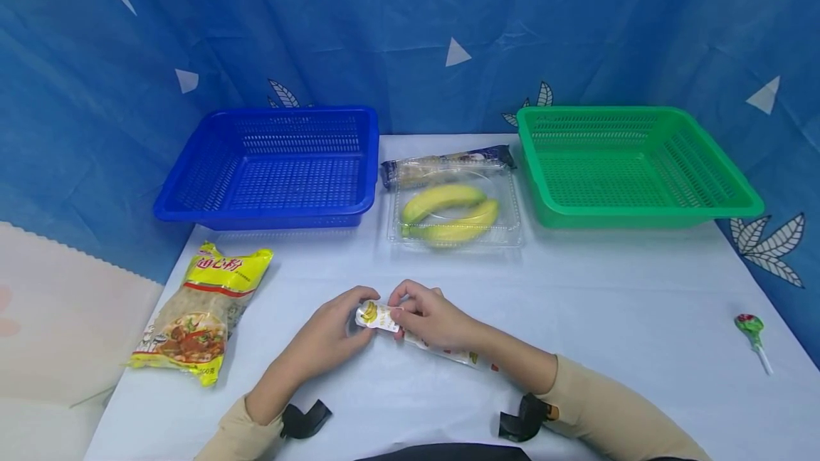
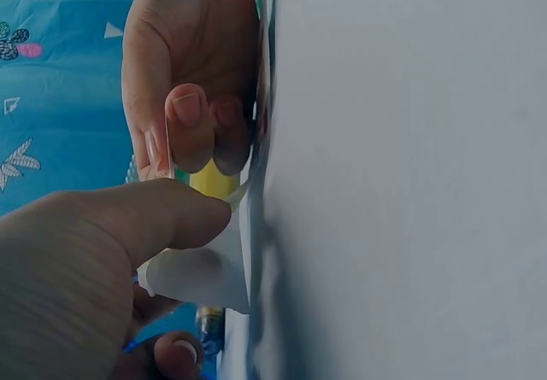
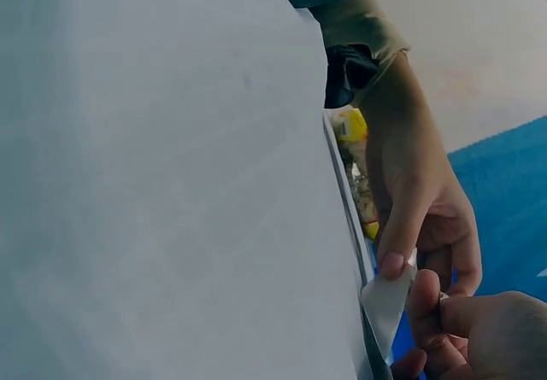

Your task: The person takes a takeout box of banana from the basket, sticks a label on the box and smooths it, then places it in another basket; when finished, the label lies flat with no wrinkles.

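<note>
A thin white strip [image 1: 378, 316] printed with small bananas, seemingly a strip of labels, lies slantwise between both hands. My left hand [image 1: 334, 329] holds its left end, the thumb and fingers on either side. Thumb and forefinger of my right hand [image 1: 435, 315] pinch it a little further right. Its rest runs under the right hand and forearm, partly hidden. In the left wrist view the strip's pale, curved side [image 2: 201, 269] shows below the left thumb. From the right wrist, the white strip [image 3: 389, 307] hangs between the two hands, close to the tabletop.
Behind the hands, a clear plastic box [image 1: 509, 226] holds bananas [image 1: 448, 212], with a long dark-wrapped packet [image 1: 487, 155] behind. A blue basket [image 1: 269, 218] stands left, a green basket [image 1: 647, 217] right. A macaroni bag [image 1: 198, 311] lies far left, a lollipop [image 1: 751, 329] far right.
</note>
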The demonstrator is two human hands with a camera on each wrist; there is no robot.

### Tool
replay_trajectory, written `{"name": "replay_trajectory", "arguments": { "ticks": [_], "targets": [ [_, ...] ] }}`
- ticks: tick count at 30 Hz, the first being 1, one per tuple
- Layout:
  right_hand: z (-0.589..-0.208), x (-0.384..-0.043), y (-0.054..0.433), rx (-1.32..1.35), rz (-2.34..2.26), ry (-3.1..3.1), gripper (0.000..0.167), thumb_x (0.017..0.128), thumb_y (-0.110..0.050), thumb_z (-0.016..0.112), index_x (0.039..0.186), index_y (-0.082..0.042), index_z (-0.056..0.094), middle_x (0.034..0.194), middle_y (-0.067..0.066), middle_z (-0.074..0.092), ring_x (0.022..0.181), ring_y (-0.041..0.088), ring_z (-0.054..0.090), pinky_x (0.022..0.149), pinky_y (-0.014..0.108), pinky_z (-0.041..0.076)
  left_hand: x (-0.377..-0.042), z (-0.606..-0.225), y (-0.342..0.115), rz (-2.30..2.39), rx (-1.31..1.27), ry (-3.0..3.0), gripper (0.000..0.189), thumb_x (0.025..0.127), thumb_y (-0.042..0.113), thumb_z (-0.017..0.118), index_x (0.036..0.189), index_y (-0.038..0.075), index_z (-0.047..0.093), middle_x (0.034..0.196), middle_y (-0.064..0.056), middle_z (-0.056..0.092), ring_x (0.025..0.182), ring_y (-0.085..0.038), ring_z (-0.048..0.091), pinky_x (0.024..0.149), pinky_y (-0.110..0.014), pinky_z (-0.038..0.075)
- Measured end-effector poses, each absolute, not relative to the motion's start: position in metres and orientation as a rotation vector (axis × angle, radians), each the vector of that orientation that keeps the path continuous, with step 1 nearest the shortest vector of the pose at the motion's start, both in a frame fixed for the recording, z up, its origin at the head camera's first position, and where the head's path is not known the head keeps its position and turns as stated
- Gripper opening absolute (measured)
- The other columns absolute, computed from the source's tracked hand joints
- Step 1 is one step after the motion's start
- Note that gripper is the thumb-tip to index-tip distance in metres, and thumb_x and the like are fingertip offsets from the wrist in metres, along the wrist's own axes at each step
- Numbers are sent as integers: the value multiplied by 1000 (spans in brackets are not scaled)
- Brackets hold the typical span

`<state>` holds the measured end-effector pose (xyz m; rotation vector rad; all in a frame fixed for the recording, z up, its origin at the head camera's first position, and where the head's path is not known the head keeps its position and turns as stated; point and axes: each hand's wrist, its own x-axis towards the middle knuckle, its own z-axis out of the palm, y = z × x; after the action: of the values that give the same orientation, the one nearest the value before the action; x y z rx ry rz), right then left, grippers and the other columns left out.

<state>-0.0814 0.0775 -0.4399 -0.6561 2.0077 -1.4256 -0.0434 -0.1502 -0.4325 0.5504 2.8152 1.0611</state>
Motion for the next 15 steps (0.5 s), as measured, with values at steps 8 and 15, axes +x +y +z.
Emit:
{"name": "replay_trajectory", "arguments": {
  "ticks": [8, 15],
  "targets": [
    [-442, -82, 80, -639, -1481, 1924, 11, 104, -22, 53, 112, -15, 52, 78, 3, 71, 44, 6, 38, 46, 18, 27, -42, -434, -150, 1025, 456, 2826, 46, 79, 6, 77, 120, 20, 62, 117, 2, 68, 113, -17, 63, 100, -43, 52],
    [-439, -81, 81, -629, -1531, 1899, 11, 103, -19, 53, 112, -13, 52, 80, 8, 72, 55, 9, 52, 54, 17, 39, -40, -430, -156, 938, 506, 2835, 42, 81, 26, 82, 119, 21, 65, 115, 11, 64, 109, -8, 61, 98, -37, 52]
  ]
}}
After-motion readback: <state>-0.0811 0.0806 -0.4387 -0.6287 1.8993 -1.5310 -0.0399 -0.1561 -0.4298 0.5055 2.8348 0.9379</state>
